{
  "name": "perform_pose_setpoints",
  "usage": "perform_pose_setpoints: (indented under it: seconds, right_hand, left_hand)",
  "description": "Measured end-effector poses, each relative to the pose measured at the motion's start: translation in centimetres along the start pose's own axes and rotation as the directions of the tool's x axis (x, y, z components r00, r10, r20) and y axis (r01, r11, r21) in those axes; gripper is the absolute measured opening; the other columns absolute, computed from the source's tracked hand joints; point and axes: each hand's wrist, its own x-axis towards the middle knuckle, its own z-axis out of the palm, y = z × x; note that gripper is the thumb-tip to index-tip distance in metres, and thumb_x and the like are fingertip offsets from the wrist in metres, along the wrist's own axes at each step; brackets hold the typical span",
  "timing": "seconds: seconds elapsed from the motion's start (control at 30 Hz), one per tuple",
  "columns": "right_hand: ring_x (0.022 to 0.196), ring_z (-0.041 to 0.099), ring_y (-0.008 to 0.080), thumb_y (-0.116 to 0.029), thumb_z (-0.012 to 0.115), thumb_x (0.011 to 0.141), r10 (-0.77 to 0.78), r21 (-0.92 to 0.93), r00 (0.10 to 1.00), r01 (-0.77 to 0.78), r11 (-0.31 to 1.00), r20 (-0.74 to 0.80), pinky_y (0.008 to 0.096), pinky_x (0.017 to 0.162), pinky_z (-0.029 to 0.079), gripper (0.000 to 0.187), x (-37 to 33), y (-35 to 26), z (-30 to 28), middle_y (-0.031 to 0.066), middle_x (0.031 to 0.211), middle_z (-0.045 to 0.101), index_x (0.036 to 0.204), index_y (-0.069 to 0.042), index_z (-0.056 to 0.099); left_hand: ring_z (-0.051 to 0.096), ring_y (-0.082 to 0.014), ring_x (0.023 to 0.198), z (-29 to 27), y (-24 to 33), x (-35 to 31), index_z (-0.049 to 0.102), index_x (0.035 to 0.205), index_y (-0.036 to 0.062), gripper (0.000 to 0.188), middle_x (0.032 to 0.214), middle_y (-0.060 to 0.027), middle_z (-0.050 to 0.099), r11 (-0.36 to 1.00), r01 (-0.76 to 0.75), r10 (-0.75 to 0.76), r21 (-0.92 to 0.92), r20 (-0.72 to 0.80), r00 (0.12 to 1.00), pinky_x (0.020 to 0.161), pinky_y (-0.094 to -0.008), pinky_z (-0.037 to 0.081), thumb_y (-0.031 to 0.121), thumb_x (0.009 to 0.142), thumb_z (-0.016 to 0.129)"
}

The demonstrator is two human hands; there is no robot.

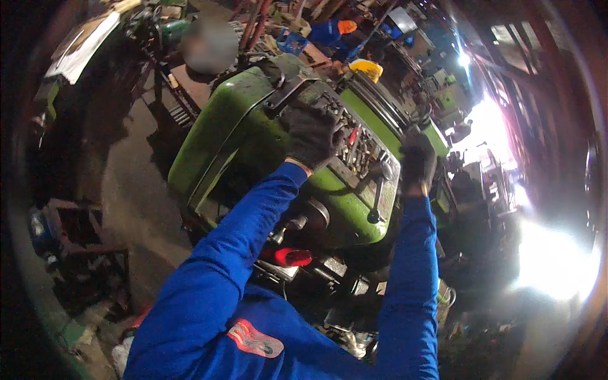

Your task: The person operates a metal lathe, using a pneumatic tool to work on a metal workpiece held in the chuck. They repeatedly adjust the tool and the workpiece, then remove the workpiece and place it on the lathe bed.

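A large green machine housing (pixel 221 136), the headstock of a lathe, fills the middle of the view. My left hand (pixel 310 136), in a dark glove, rests on its top among several tools lying in the tray (pixel 354 149); whether it grips one I cannot tell. My right hand (pixel 418 161), also gloved, is raised at the machine's right end with fingers curled; what it touches is hidden. A black-knobbed lever (pixel 378 190) hangs on the front face between my two blue sleeves. A red knob (pixel 290 256) shows below.
Another person in blue with an orange helmet (pixel 339 28) works at the back. A yellow helmet (pixel 366 68) lies behind the machine. A dark metal rack (pixel 82 244) stands at the left on the concrete floor (pixel 136 183). Strong glare (pixel 551 259) washes out the right side.
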Motion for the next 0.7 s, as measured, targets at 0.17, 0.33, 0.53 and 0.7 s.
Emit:
perform_pose_setpoints:
  seconds: [0.17, 0.33, 0.53, 0.7]
  right_hand:
    - [0.079, 0.07, 0.0365, -0.015, 0.062, 0.093, -0.176, -0.452, 0.98, 0.198, 0.869, 0.091, 0.0468, 0.07, 0.055, 0.016, 3.4, 4.0, 6.6, 0.0154, 0.089, 0.075, 0.097, -0.004, 0.072]
    - [0.112, 0.073, 0.048, -0.023, 0.064, 0.093, 0.325, -0.331, 0.945, -0.318, 0.888, -0.037, 0.0544, 0.095, 0.059, 0.032, 2.7, -2.5, 10.1, 0.0272, 0.115, 0.077, 0.117, -0.005, 0.075]
    - [0.124, 0.073, 0.0426, -0.025, 0.068, 0.095, 0.706, -0.356, 0.708, -0.658, 0.664, 0.006, 0.0515, 0.104, 0.058, 0.036, 2.6, -4.5, 8.3, 0.023, 0.13, 0.076, 0.125, -0.008, 0.076]
    - [0.128, 0.072, 0.0385, -0.028, 0.073, 0.096, 0.686, -0.41, 0.718, -0.594, 0.692, 0.12, 0.0505, 0.11, 0.057, 0.045, 2.2, -3.2, 10.3, 0.0205, 0.138, 0.074, 0.138, -0.012, 0.074]
  left_hand:
    - [0.071, -0.0436, 0.112, 0.3, 2.8, 0.1, 0.069, 0.132, 0.0098, 0.052, 0.125, -0.0247, 0.073, 0.992, -0.115, 0.112, -0.045, -0.066, 0.992, 0.095, -0.0568, 0.056, 0.053, 0.102, 0.063]
    - [0.074, -0.0486, 0.1, 2.9, -0.8, -0.5, 0.068, 0.14, 0.0095, 0.059, 0.131, -0.0269, 0.073, 0.995, -0.102, 0.101, -0.005, -0.076, 0.992, 0.087, -0.06, 0.058, 0.056, 0.104, 0.058]
    - [0.075, -0.0464, 0.096, -0.2, 1.2, -0.1, 0.066, 0.141, 0.009, 0.062, 0.123, -0.0278, 0.075, 0.989, -0.064, 0.043, 0.133, 0.157, 0.987, 0.084, -0.0598, 0.058, 0.058, 0.104, 0.056]
    - [0.057, -0.0385, 0.136, 2.2, -0.3, 1.1, 0.052, 0.155, 0.0119, 0.077, 0.149, -0.023, 0.059, 0.997, 0.031, -0.014, -0.07, 0.233, 0.972, 0.114, -0.053, 0.044, 0.07, 0.103, 0.052]
